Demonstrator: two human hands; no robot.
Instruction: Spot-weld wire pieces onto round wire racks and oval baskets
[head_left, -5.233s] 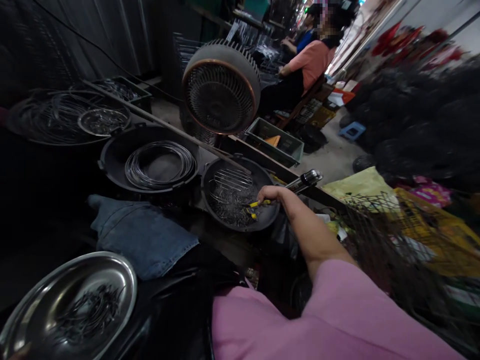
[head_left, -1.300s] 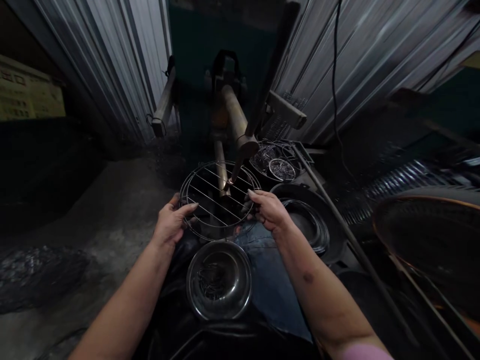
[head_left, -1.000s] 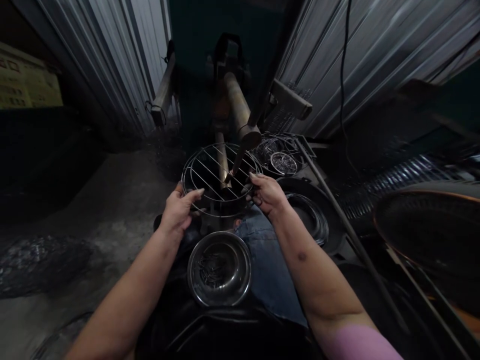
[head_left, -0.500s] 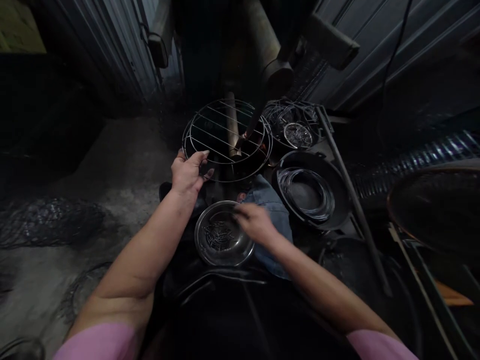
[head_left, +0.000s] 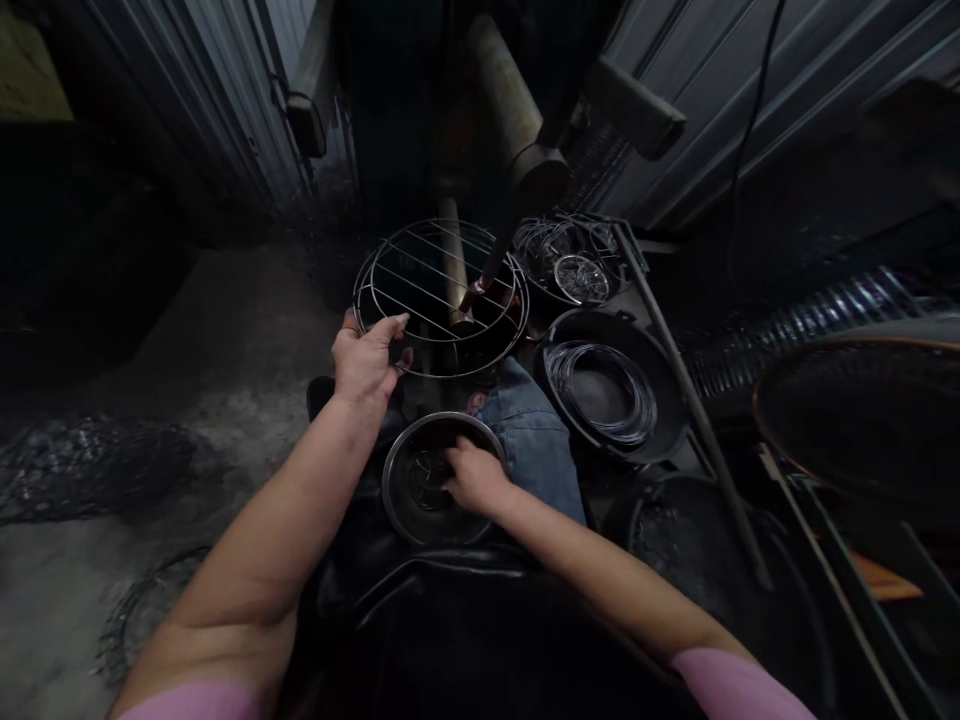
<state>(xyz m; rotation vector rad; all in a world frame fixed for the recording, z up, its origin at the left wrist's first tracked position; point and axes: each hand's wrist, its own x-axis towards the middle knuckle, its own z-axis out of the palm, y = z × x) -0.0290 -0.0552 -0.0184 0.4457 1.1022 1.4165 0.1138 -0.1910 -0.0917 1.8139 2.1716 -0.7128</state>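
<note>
A round wire rack (head_left: 409, 285) with straight cross wires rests under the tip of a welding machine's arm (head_left: 501, 245). My left hand (head_left: 365, 358) grips the rack's near left rim, fingers curled over the ring. Lower down, a shiny steel bowl (head_left: 395, 495) sits on my lap with small bent wire pieces (head_left: 425, 478) inside. My right hand (head_left: 471, 478) reaches into that bowl, fingers bunched on the wire pieces; whether any is held is hidden.
A black pan (head_left: 660, 405) with coiled wire rings (head_left: 600, 388) lies to the right, and a tray of more wire rings (head_left: 566, 255) behind it. A folded denim cloth (head_left: 536, 440) covers my knee. A fan grille (head_left: 862, 410) stands far right. Corrugated metal walls rise behind.
My right hand left the rack's right rim and dropped into the steel bowl. My left hand kept its hold on the rack. Earlier, my right hand held yellow-handled pliers in a pan.
</note>
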